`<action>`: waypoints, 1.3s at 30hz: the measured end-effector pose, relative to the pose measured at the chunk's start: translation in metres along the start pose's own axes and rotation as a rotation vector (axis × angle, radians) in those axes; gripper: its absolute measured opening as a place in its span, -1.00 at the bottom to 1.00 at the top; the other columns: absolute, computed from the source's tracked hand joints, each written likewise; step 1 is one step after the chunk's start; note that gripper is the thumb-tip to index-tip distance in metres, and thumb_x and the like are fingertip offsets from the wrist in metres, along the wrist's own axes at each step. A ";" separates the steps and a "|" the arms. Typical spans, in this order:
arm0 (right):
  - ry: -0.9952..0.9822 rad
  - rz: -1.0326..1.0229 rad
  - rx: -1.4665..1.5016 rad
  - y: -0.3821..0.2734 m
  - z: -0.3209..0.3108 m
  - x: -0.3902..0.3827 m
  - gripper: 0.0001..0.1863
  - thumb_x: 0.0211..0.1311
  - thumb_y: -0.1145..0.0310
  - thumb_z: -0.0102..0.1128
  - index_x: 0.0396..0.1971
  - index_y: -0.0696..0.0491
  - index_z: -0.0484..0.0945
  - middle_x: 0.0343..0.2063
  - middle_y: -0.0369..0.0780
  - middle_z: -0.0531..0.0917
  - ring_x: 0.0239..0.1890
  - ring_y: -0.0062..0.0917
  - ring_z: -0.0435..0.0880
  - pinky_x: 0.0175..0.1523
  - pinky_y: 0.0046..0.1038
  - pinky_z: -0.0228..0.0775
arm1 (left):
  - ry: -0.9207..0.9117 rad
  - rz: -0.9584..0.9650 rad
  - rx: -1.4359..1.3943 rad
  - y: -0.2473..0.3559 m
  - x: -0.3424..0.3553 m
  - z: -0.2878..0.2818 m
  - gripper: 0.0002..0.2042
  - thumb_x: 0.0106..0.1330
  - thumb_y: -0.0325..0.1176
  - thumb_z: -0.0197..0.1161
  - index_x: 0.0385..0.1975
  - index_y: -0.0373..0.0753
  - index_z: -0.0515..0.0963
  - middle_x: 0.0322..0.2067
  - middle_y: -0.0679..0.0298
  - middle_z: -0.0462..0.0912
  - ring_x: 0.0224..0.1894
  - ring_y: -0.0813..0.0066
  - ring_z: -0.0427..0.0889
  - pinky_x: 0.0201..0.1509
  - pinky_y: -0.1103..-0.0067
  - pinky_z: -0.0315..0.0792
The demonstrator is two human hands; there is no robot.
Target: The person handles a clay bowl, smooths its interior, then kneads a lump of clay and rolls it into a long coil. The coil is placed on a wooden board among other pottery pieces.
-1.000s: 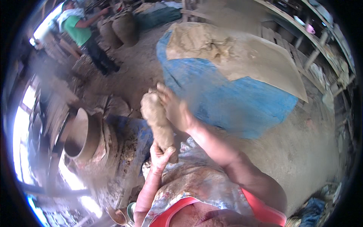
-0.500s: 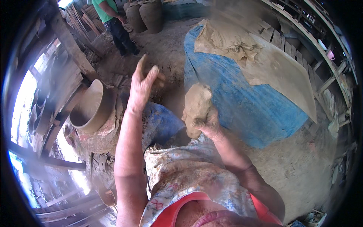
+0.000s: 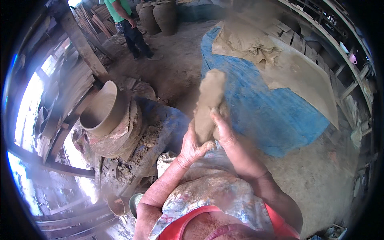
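A long, thick lump of wet grey-brown clay (image 3: 211, 90) stands up between my two hands, out in front of my apron. My left hand (image 3: 194, 143) wraps the lower left of it, thumb across the bottom end. My right hand (image 3: 222, 127) grips its right side, with the thumb laid along the front; the other fingers are mostly behind the clay. To the left a wide, round clay vessel (image 3: 102, 111) with a raised wall rests tilted in the view on a cloth-covered stand (image 3: 124, 136).
A blue tarp (image 3: 256, 108) with brown sheeting (image 3: 296, 72) over it lies to the right. Far back, a person in a green shirt (image 3: 115, 11) stands near tall clay jars (image 3: 165, 18). A wooden post (image 3: 78, 42) rises behind the vessel; small pots (image 3: 117, 205) sit lower left.
My left hand has come down from its raised, open position onto the clay's lower left side. The clay lump now looks longer and more upright. The view has shifted slightly.
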State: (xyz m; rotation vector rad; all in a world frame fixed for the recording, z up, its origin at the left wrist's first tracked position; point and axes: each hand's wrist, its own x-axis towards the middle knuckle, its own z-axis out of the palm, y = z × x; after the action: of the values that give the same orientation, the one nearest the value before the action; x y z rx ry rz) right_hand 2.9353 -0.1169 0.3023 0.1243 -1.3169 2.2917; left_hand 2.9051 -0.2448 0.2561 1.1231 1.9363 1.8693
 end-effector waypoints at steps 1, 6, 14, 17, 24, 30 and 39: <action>-0.053 0.007 0.025 0.001 0.001 0.000 -0.16 0.09 0.00 0.25 0.22 0.14 0.05 0.03 -0.06 0.37 0.02 -0.34 0.46 0.10 -0.30 0.36 | 0.034 -0.042 -0.014 -0.001 -0.002 -0.002 0.05 -0.10 0.32 0.31 0.20 -0.44 0.08 0.00 -0.07 0.44 0.08 0.17 0.45 0.13 0.40 0.32; -0.451 0.037 0.213 -0.005 0.001 0.010 0.05 0.10 -0.15 0.17 0.35 0.13 -0.21 0.19 -0.07 0.23 0.28 -0.39 0.15 0.34 -0.30 -0.04 | 0.103 -0.060 -0.223 0.000 -0.013 -0.017 0.00 -0.06 0.28 0.30 0.19 -0.43 0.13 -0.06 0.03 0.50 -0.01 0.31 0.51 0.08 0.47 0.36; -0.042 0.073 0.040 0.015 0.037 -0.004 -0.27 -0.10 0.39 0.46 0.09 0.09 0.23 -0.14 -0.23 0.47 -0.22 -0.59 0.54 -0.11 -0.42 0.49 | 0.066 -0.120 -0.169 0.001 -0.021 -0.020 -0.01 -0.03 0.21 0.35 0.26 -0.37 0.08 -0.04 0.09 0.53 0.05 0.35 0.49 0.12 0.49 0.34; -0.043 -0.040 -0.067 0.012 0.041 -0.001 -0.27 -0.07 0.37 0.45 0.09 0.12 0.22 -0.14 -0.23 0.46 -0.19 -0.58 0.50 -0.08 -0.48 0.47 | -0.061 -0.226 -0.220 0.017 -0.019 -0.033 0.02 -0.04 0.18 0.37 0.29 -0.36 0.03 0.09 0.07 0.41 0.17 0.33 0.36 0.21 0.46 0.24; -0.160 0.031 -0.110 -0.010 0.057 -0.002 0.08 0.10 -0.17 0.15 0.33 0.18 -0.26 0.26 0.04 0.06 0.34 -0.28 0.01 0.36 -0.32 -0.09 | 0.264 0.091 0.181 0.040 -0.019 -0.033 0.03 -0.06 0.19 0.38 0.25 -0.39 0.01 0.09 -0.07 0.36 0.11 0.17 0.41 0.17 0.38 0.32; -0.480 0.059 -0.082 -0.033 0.057 -0.006 0.08 0.08 -0.20 0.16 0.35 0.10 -0.24 0.26 -0.03 0.15 0.31 -0.35 0.10 0.37 -0.31 -0.07 | 0.353 0.088 -0.302 0.036 -0.029 -0.037 -0.16 0.02 0.14 0.36 0.14 -0.40 0.24 -0.07 0.16 0.49 -0.02 0.44 0.45 0.08 0.52 0.34; -0.102 -0.245 -0.179 -0.007 0.076 -0.012 -0.27 -0.09 0.21 0.47 0.05 0.20 0.31 -0.13 -0.15 0.54 -0.09 -0.55 0.51 0.07 -0.50 0.35 | 0.062 -0.134 -0.397 0.042 -0.033 -0.043 -0.21 0.05 0.06 0.38 0.18 -0.32 0.24 0.03 0.22 0.43 0.07 0.50 0.39 0.15 0.54 0.27</action>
State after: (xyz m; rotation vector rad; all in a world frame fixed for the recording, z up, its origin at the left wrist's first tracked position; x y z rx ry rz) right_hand 2.9373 -0.1816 0.3445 0.3265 -1.4643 1.9771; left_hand 2.9156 -0.3036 0.2911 0.8034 1.5276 2.1079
